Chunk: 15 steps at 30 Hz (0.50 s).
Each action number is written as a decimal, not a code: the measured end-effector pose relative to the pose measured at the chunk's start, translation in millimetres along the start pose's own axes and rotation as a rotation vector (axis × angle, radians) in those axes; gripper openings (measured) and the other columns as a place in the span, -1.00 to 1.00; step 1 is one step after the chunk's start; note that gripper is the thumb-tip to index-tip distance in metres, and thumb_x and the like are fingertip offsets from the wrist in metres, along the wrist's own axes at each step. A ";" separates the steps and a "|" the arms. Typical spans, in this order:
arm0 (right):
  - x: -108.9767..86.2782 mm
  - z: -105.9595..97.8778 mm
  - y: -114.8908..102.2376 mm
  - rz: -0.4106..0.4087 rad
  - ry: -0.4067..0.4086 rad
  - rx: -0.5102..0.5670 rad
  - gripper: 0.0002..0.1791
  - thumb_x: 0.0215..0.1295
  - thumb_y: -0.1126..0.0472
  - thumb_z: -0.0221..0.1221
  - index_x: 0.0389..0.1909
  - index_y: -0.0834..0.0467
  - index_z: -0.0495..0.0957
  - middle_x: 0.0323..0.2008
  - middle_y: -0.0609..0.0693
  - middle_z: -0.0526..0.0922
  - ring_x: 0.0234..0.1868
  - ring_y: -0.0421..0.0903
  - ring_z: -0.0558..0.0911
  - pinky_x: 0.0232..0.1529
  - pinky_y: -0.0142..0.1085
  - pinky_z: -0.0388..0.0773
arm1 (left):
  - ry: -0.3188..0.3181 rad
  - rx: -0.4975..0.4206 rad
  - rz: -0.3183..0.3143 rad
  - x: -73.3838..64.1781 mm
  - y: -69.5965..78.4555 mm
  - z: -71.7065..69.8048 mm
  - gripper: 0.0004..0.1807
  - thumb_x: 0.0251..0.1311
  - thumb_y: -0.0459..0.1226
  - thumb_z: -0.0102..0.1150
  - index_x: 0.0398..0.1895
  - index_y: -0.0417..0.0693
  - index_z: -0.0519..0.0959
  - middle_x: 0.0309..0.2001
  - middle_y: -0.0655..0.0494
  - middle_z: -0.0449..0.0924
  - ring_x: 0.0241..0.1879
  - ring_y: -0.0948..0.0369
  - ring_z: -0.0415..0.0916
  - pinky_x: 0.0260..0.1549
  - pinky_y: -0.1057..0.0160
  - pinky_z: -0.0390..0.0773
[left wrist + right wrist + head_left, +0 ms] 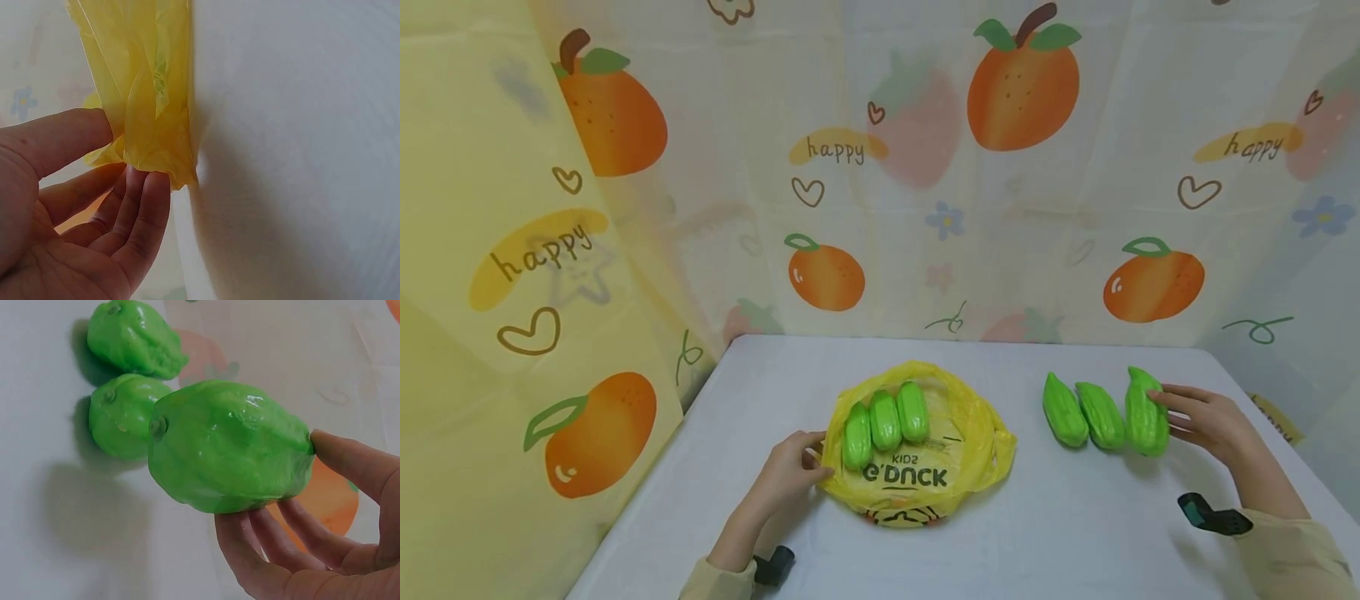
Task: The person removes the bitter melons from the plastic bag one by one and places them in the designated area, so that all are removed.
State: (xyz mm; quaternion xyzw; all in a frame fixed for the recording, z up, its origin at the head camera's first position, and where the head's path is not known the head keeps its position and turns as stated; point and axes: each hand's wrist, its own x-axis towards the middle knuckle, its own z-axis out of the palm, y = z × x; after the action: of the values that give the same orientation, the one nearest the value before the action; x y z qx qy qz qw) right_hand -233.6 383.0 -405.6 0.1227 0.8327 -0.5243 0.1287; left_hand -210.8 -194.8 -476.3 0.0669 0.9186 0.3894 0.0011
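Observation:
My left hand [792, 463] pinches the left rim of a yellow plastic bag [979, 462], thumb on one side and fingers on the other; the left wrist view shows the crumpled film [156, 131]. Inside the bag, three glossy green oblong vegetables [885, 421] lie side by side at the left. My right hand [1213, 421] holds a ridged green gourd-like piece [228, 450] with a pointed end, thumb near one end and fingers along its side. It is raised, with its shadow on the table. Two similar pieces, a middle one [1101, 415] and a left one [1065, 411], lie to its left.
A white-covered table [1037, 533] carries everything. A printed fruit-pattern curtain [910, 250] hangs behind it, and another yellow sheet [460, 400] stands on the left. Each wrist wears a small black camera, the left one [773, 566] and the right one [1213, 514].

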 end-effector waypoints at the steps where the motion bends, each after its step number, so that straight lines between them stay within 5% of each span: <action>1: 0.3 -0.9 0.3 0.004 -0.002 0.002 -0.01 0.35 -0.21 -0.04 0.40 0.48 -0.18 0.39 0.47 -0.15 0.02 0.05 0.49 -0.15 -0.35 0.61 | 0.001 0.002 0.001 -0.3 0.2 0.0 -0.43 -0.09 -0.36 0.42 0.10 -0.16 0.54 -0.23 0.10 0.54 -0.39 0.29 0.47 -0.47 0.37 0.49; 3: 1.2 -2.6 0.6 0.014 -0.005 0.006 -0.01 0.35 -0.21 -0.04 0.40 0.46 -0.19 0.40 0.47 -0.18 0.19 0.29 0.33 -0.16 -0.35 0.61 | 0.002 0.002 -0.002 -0.8 0.5 0.0 -0.43 -0.09 -0.36 0.42 0.10 -0.16 0.54 -0.23 0.10 0.54 -0.39 0.29 0.47 -0.47 0.38 0.49; 6: 3.5 -5.0 0.7 0.035 -0.007 0.017 -0.01 0.35 -0.22 -0.04 0.41 0.44 -0.20 0.40 0.46 -0.21 0.32 0.37 0.12 -0.18 -0.36 0.61 | 0.003 0.001 -0.001 -1.9 1.0 0.4 -0.43 -0.09 -0.37 0.42 0.10 -0.18 0.54 -0.23 0.10 0.54 -0.39 0.29 0.47 -0.47 0.38 0.49; 15: 12.7 -11.8 2.7 0.097 0.007 0.037 -0.02 0.31 -0.19 0.04 0.42 0.41 -0.15 0.42 0.44 -0.23 0.32 0.36 0.12 -0.22 -0.36 0.62 | 0.005 0.009 0.004 -1.9 1.1 0.9 -0.43 -0.09 -0.36 0.42 0.10 -0.19 0.53 -0.23 0.10 0.54 -0.39 0.30 0.47 -0.48 0.38 0.49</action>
State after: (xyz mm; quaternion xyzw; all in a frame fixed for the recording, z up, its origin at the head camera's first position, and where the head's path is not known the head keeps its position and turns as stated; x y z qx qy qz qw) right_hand -245.5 395.7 -407.4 0.1669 0.8163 -0.5326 0.1489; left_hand -208.7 -193.7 -476.2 0.0676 0.9202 0.3855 -0.0021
